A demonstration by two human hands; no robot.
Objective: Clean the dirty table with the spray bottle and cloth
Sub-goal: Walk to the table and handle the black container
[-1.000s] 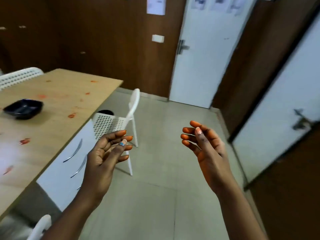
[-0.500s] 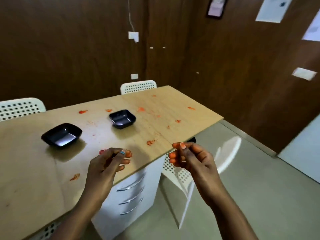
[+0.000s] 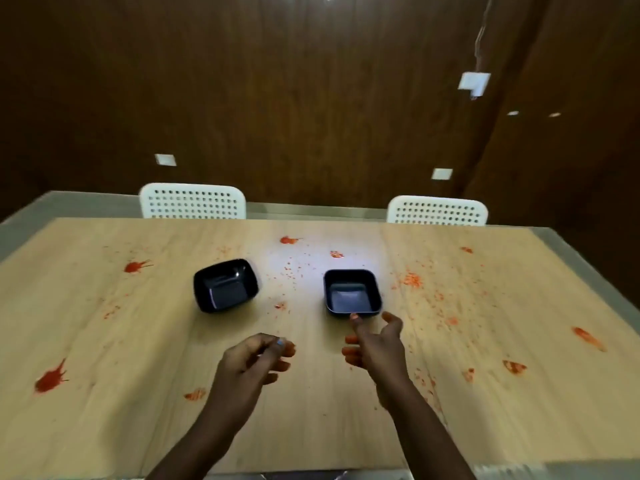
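**A:** Where is the thing you have to clean?

**B:** The table (image 3: 104, 341) fills the view under your arms, pale wood, splashed with red stains (image 3: 50, 379). The largest blots lie at 8 o'clock and 10 o'clock from the middle, a smear sits out at 3 o'clock, and fine specks scatter between and to the right of the bowls.

**A:** And your hands?

**B:** Your left hand (image 3: 251, 358) hovers over the near middle, fingers loosely curled, holding nothing. Your right hand (image 3: 375, 344) is just beside it, palm turned inward, fingers relaxed and spread, also holding nothing. One fingertip reaches up to the near rim of the right black bowl (image 3: 352, 294); you cannot tell whether it touches. The fingertips on both look orange.

**A:** What else is on the table?

**B:** The left black bowl (image 3: 225, 285) stands at 11 o'clock from your left hand, well apart from its twin.

**A:** Beyond that?

**B:** Two white perforated chairs at the far edge, one at 11 o'clock (image 3: 192, 201), one at 1 o'clock (image 3: 437, 211), against a dark wood wall (image 3: 311, 98).
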